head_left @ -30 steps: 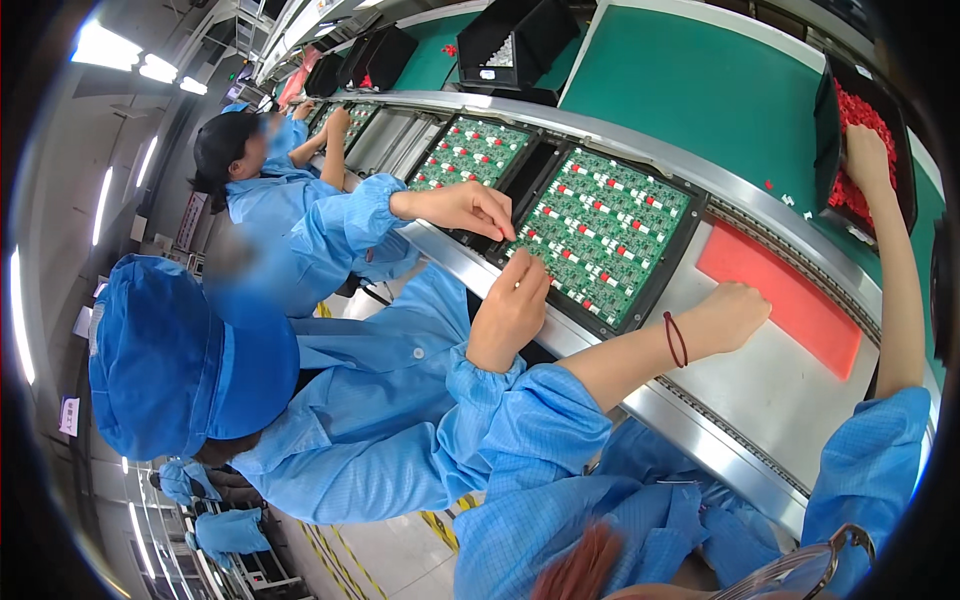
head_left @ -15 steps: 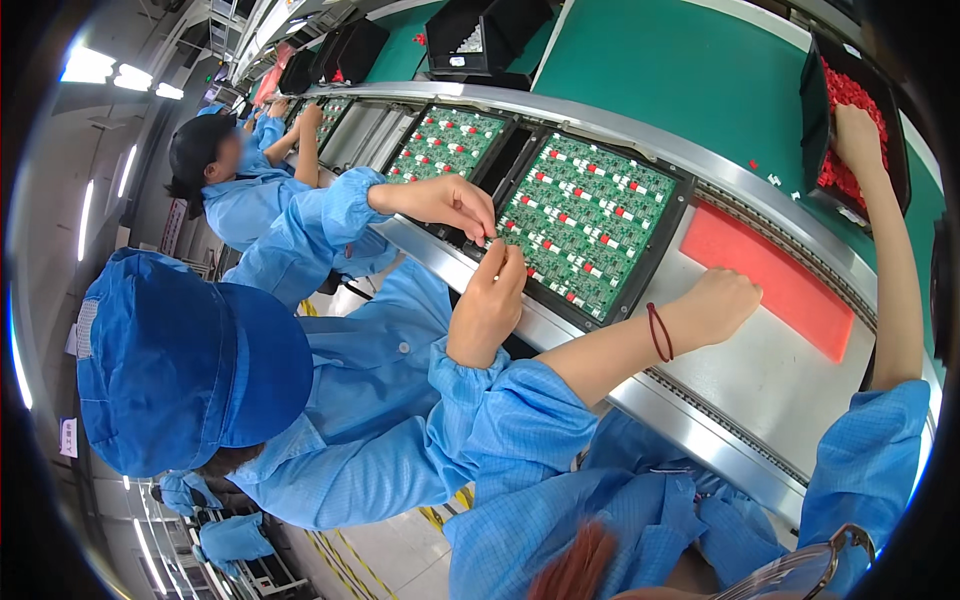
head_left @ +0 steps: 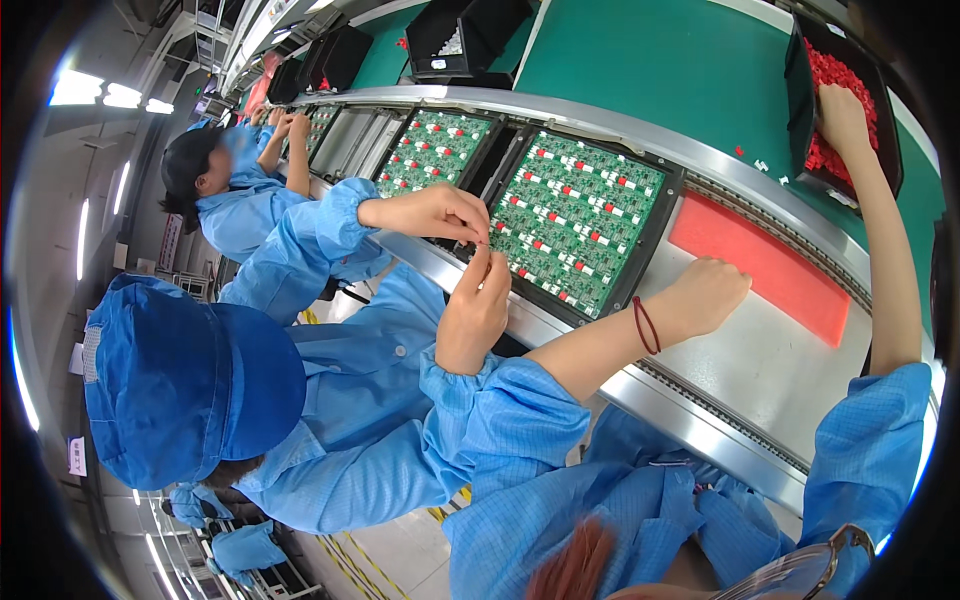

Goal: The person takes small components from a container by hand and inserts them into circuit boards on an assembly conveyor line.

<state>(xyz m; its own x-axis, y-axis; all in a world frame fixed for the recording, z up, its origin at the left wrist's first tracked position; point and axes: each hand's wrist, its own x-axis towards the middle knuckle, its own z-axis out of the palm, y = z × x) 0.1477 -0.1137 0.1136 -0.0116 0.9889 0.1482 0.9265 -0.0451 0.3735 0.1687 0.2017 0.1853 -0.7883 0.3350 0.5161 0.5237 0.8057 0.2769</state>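
My left hand (head_left: 708,298), with a dark red cord round its wrist, is closed in a fist above the grey metal surface (head_left: 715,375), near a flat coral-red pad (head_left: 760,268). Whatever is inside the fist is hidden. My right hand (head_left: 845,118) reaches into a black bin (head_left: 797,120) of small red parts (head_left: 830,70); its fingertips are out of sight, so their grip does not show. Left of my left hand, a panel of green circuit boards (head_left: 575,225) lies in a black frame, dotted with red and white parts.
A co-worker in a blue cap (head_left: 200,380) stands at my left, both hands (head_left: 475,310) pinched together beside the panel. Farther along, another person (head_left: 235,195) works. Loose parts (head_left: 760,165) lie on the green mat (head_left: 650,80). A metal rail (head_left: 600,112) borders it.
The whole view has shifted slightly. My right hand is still in the bin and my left is still a fist. The co-worker's fingers have moved a little.
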